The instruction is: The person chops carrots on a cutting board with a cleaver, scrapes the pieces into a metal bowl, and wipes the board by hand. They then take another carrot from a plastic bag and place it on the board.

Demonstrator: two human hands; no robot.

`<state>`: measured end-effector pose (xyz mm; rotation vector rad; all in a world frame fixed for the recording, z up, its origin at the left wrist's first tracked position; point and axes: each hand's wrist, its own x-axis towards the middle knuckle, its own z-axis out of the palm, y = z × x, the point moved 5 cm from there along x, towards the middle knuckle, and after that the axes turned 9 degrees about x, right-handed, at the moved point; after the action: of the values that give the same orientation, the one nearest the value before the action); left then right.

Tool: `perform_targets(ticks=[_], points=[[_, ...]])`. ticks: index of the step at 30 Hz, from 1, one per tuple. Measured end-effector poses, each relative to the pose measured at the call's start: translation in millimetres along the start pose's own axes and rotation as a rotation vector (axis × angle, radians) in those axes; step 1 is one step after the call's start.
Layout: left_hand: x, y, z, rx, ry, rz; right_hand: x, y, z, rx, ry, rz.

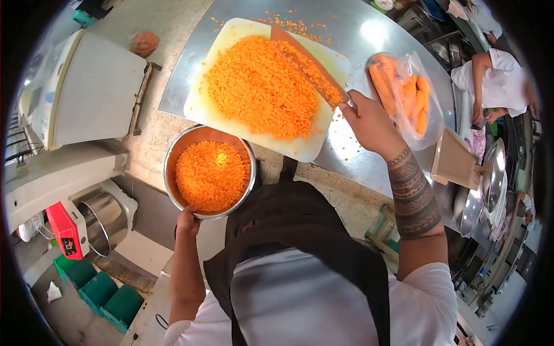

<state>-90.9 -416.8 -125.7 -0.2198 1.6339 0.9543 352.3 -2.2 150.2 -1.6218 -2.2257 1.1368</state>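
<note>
My right hand is closed round the handle of a large kitchen knife. Orange bits stick to the blade, which lies over the far right side of a heap of chopped carrot. That heap covers most of a pale cutting board on a metal table. With my left hand I grip the rim of a round metal bowl, just below the board's near left edge. Chopped carrot fills much of the bowl. The fingertips of my left hand are partly hidden by the rim.
Whole carrots in a clear plastic bag lie right of the board. A kitchen scale stands beyond it, near metal bowls. Carrot bits are scattered on the metal table. Another person works at the far right. A red-and-white mixer stands left.
</note>
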Motion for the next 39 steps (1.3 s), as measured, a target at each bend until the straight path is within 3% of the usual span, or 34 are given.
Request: perform_targets(ticks=[3,4,7,12,15,19,22,25,31,39], points=[[-1.0,4.0,37.0,0.022,-0.028,0.016,24.9,16.9,24.4,-0.046,-0.012,-0.109],[9.6,-1.0,37.0,0.043,-0.063,-0.016,35.5,31.0,47.3,-0.075,-0.006,-0.048],[10.3,5.7,59.6,0.115,-0.095,0.049,47.3,14.0,35.9,-0.083,-0.043,-0.135],[29.7,4.6,70.2,0.219,-0.136,0.047,25.4,-13.3,1.5,-0.117,-0.119,-0.018],[46.5,-1.2,77.9,0.172,-0.152,0.073,37.9,18.5,49.0,-0.084,-0.021,0.000],[55.9,2.0,88.3,0.241,-0.148,0.058,36.4,9.1,16.0,0.011,-0.035,-0.085],[54.3,7.8,100.0,0.271,-0.202,0.076,14.1,6.6,-15.0,-0.001,0.098,-0.040],[48.9,12.8,110.2,0.271,-0.175,0.078,11.0,51.4,-24.5,-0.106,0.191,-0.016],[47.4,22.8,127.3,0.215,-0.274,0.095,7.4,89.3,6.5,-0.297,0.194,0.069],[44.8,32.9,157.9,0.149,-0.368,0.058,-65.9,38.3,96.0,-0.036,0.093,0.196]])
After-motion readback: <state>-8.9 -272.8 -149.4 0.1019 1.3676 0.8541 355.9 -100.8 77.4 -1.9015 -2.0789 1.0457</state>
